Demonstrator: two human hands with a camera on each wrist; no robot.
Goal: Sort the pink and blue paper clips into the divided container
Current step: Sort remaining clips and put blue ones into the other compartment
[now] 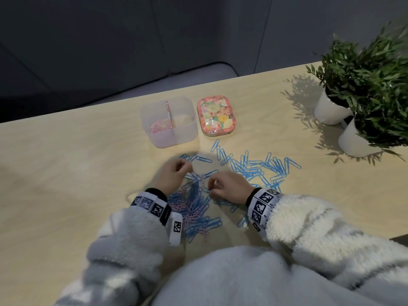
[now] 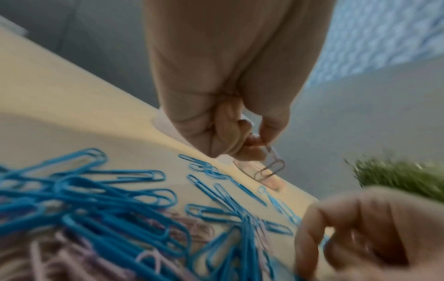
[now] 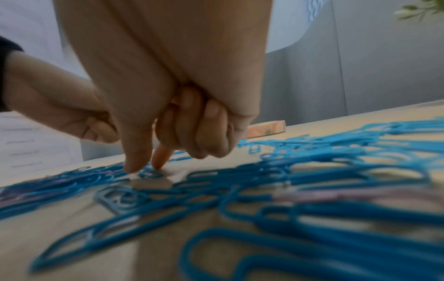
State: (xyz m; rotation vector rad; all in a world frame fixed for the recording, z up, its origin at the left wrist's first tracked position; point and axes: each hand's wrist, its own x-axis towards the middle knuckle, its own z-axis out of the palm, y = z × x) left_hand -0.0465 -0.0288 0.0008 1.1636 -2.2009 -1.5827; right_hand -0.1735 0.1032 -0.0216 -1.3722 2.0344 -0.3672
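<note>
Pale wooden desk (image 1: 66, 173) is strewn with unsorted blue and pink wire paper clips (image 1: 194, 208); only some pink ones are seen in the translucent divided plastic container (image 1: 176, 138). A pale clip (image 2: 270, 167) is pinched by the left hand (image 1: 174, 173); a blue one (image 3: 149, 174) is pressed by the right hand (image 1: 229, 186) fingers (image 3: 137, 163).

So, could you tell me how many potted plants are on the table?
2: both at the table's far right corner, one potted plant behind, the other potted plant nearer and partly cut off by the frame.

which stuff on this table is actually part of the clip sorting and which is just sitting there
Part of the job:
- divided container, pink clips in its left half
- pink paper clip pinched in the left hand
- mixed pile of pink and blue clips
- blue paper clips spread out
- right hand, fingertips on a blue clip

Just lying about:
- floral tin
- two potted plants
</note>
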